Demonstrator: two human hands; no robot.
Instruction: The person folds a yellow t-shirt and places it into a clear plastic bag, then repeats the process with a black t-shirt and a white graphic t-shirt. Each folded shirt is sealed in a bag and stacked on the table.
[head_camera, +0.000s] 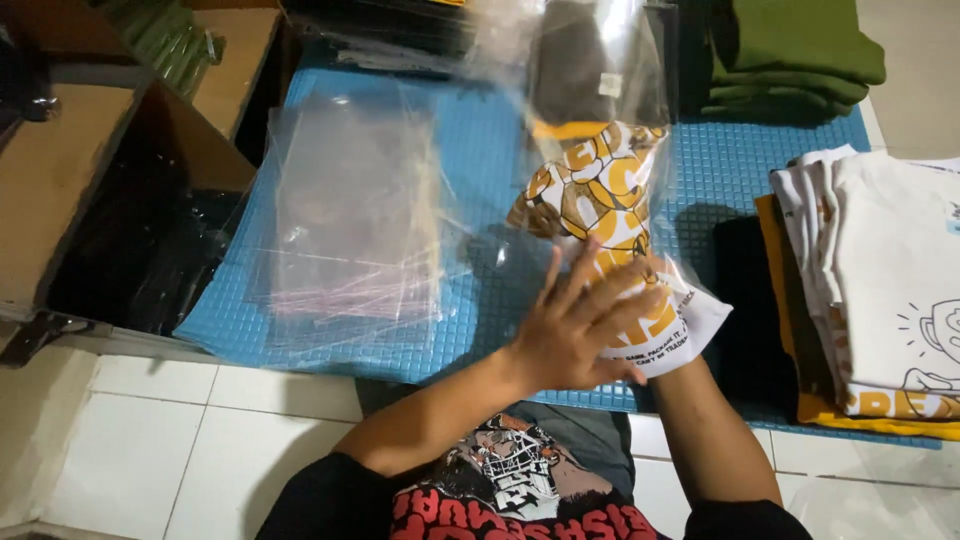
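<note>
My left hand (575, 325) lies flat with its fingers spread open against the near end of a clear plastic bag (600, 150), pressing on it rather than gripping. Inside the bag sits a folded shirt (595, 190), dark with a yellow and white print, and the bag stands tilted up from the blue mat (480, 160), its far end lifted toward the top of the view. My right hand is hidden behind the bag and my left hand; only the forearm (705, 430) shows, rising from below to the bag's lower end, so I cannot tell whether those fingers are open or closed. The bag's white printed flap (690, 325) pokes out just beside my left fingertips. To my left on the mat lies a stack of empty clear bags (350, 210), well apart from my hand. Further left a cardboard box (60, 170) stands open, with dark plastic-wrapped things inside it. To my right a pile of folded shirts (880, 280) rests on the mat, white ones on top, yellow and black beneath, near the raised bag but not touching it. At the far right corner green folded clothes (790, 50) are stacked. More wrapped dark items (400, 30) lie along the mat's far edge, behind the bag. White floor tiles (150, 440) show below the mat's near edge.
</note>
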